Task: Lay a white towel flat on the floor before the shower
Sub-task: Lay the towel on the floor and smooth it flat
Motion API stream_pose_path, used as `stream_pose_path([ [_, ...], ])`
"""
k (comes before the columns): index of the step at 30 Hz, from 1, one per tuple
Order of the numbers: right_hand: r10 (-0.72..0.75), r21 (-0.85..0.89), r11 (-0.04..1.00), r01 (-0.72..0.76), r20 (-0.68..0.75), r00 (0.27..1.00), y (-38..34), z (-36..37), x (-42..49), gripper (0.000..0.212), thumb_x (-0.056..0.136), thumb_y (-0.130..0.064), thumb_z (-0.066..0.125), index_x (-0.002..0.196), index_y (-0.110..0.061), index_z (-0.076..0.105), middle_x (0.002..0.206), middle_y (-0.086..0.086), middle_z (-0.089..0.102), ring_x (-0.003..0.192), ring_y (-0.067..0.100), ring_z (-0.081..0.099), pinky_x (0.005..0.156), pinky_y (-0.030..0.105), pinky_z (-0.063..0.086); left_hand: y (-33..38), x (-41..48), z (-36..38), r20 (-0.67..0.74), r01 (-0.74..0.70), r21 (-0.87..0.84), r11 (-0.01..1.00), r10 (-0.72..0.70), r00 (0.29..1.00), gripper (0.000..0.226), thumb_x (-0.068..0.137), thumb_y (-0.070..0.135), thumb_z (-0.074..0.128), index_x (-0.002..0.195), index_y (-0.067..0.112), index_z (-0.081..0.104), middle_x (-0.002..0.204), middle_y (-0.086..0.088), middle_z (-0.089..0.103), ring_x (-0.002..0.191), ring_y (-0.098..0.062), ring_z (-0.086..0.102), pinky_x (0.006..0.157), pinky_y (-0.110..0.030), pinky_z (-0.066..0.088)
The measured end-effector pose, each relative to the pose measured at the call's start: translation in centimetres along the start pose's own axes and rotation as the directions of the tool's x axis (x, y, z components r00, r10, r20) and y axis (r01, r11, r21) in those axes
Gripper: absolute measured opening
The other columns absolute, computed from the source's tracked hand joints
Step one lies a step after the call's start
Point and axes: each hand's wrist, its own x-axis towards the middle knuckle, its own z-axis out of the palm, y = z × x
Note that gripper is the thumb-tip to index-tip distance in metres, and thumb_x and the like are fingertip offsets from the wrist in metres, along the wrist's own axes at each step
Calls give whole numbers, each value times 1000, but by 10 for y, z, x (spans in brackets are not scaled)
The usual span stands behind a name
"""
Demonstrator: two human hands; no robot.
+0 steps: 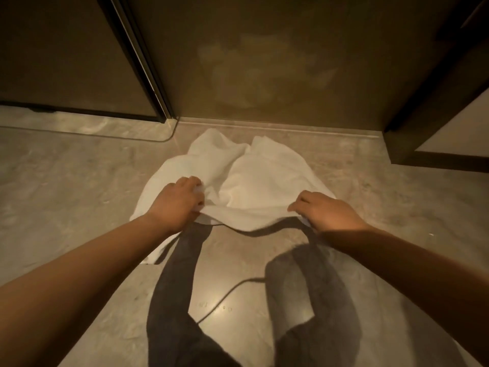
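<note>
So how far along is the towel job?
Done: the white towel is down on the floor, its far end by the sill. In hand: the left hand and right hand each grip its near edge, raised off the floor. Left: it is creased down the middle, so smoothing it and lowering that edge.

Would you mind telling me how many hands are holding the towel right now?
2. The left hand grips the towel along its near edge, on the left side; the right hand grips the same edge on the right side. No other hand shows.
</note>
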Motion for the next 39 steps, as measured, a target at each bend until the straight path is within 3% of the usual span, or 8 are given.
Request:
stream_pose_path([
  [4, -31, 155, 988, 11, 125, 992, -1, 7, 2, 38, 93, -19, 48, 129, -32, 50, 124, -10, 52, 111, 10, 49, 90, 26, 42, -3, -3, 8, 50, -86, -73, 994, 90, 995, 61, 78, 65, 54, 126, 26, 53, 153, -6, 25, 140, -25, 19, 114, -41, 13],
  [7, -23, 339, 940, -42, 185, 983, -4, 4, 7, 43, 89, -32, 53, 131, -34, 46, 130, -13, 51, 108, 1, 46, 91, 18, 34, 9, -1, 9, 68, -221, -126, 967, 230, 971, 78, 83, 73, 34, 147, 29, 22, 159, 2, 9, 145, -17, 1, 113, -32, -8],
  [10, 10, 303, 953, -23, 46, 999, -5, 8, 14, 46, 91, -34, 51, 136, -29, 41, 143, -6, 41, 127, 10, 39, 101, 21, 31, 28, 7, 16, 129, -163, -276, 947, 205, 970, 69, 93, 60, 27, 150, 27, 7, 159, 3, 1, 145, -14, 1, 112, -26, 1],
  [12, 46, 232, 972, -46, 5, 999, -1, 13, 19, 53, 92, -31, 50, 142, -26, 34, 154, -1, 27, 139, 17, 25, 111, 30, 25, 40, 15, 21, 171, -142, -268, 953, 191, 967, 62, 98, 49, 26, 150, 24, 6, 159, 0, -2, 145, -17, 1, 114, -29, 9],
  [18, 208, 148, 961, -233, 168, 964, 24, 45, 33, 79, 90, -38, 55, 149, -31, 4, 159, 0, -12, 146, 19, -6, 116, 36, 10, 58, 29, 40, 353, -67, -38, 997, 76, 933, 65, 100, 36, 32, 149, 19, -7, 158, -8, -14, 145, -30, -6, 115, -47, 15],
  [24, 124, 139, 980, -144, 143, 982, 30, 72, 25, 79, 88, -36, 61, 150, -27, 12, 158, 13, 13, 140, 31, 25, 109, 45, 31, 61, 24, 55, 394, -25, -6, 1000, 25, 919, 68, 97, 30, 37, 149, 19, -5, 158, -9, -12, 144, -34, -9, 113, -52, 18],
  [30, 106, -3, 994, -109, 257, 961, 18, 101, 10, 73, 91, -56, 40, 148, -32, 3, 159, 11, 0, 143, 37, 10, 107, 50, 30, 59, 7, 66, 398, -35, -35, 999, 46, 916, 75, 92, 51, 43, 148, 23, 1, 158, -7, -13, 143, -35, -15, 110, -56, 23],
  [39, 66, -21, 998, -63, 267, 961, 4, 97, -12, 68, 91, -57, 39, 148, -33, 12, 157, 11, 8, 138, 34, 20, 101, 47, 39, 58, -29, 71, 404, -135, -68, 989, 151, 902, 73, 90, 61, 35, 148, 25, 10, 159, -6, -3, 143, -38, -9, 103, -51, 37],
])
